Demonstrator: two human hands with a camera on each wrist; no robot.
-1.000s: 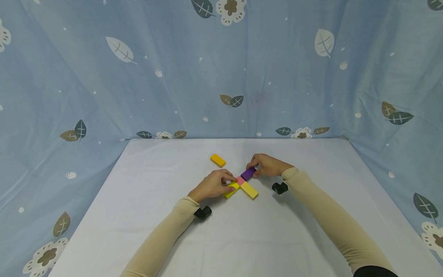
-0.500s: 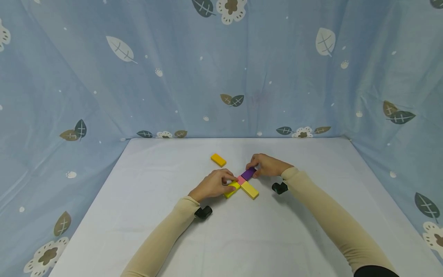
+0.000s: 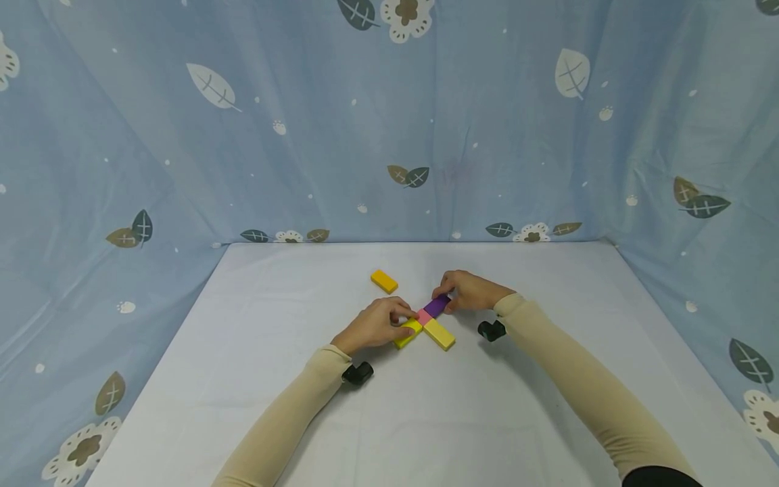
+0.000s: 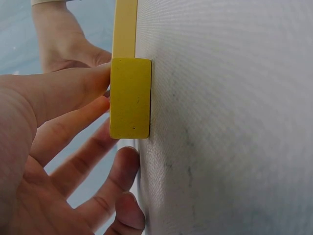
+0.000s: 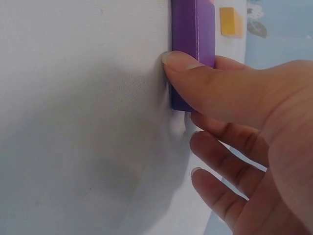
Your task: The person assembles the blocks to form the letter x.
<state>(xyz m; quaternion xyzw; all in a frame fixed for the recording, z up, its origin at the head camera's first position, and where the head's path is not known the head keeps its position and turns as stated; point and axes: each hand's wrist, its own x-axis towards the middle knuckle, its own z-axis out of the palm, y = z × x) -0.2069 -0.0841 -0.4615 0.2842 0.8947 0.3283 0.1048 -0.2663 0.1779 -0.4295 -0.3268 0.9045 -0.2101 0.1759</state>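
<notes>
In the head view, flat blocks lie against each other on the white table. My left hand (image 3: 374, 325) pinches a yellow block (image 4: 131, 98) at its upper side, thumb nearest in the left wrist view; its index fingertip reaches the small pink block (image 3: 423, 316) at the centre. On the far right side, my right hand (image 3: 473, 290) grips a purple block (image 5: 193, 34) between thumb and fingers, its end against the pink one. A paler yellow block (image 3: 439, 335) extends toward the near right. The left fingers partly cover the yellow block in the head view.
An orange-yellow block (image 3: 384, 281) lies apart, beyond the left hand. White cloth covers the table (image 3: 426, 419), and a blue patterned curtain (image 3: 341, 135) hangs behind it. A black wrist camera (image 3: 358, 373) sits under the left wrist, another black wrist camera (image 3: 491, 331) under the right.
</notes>
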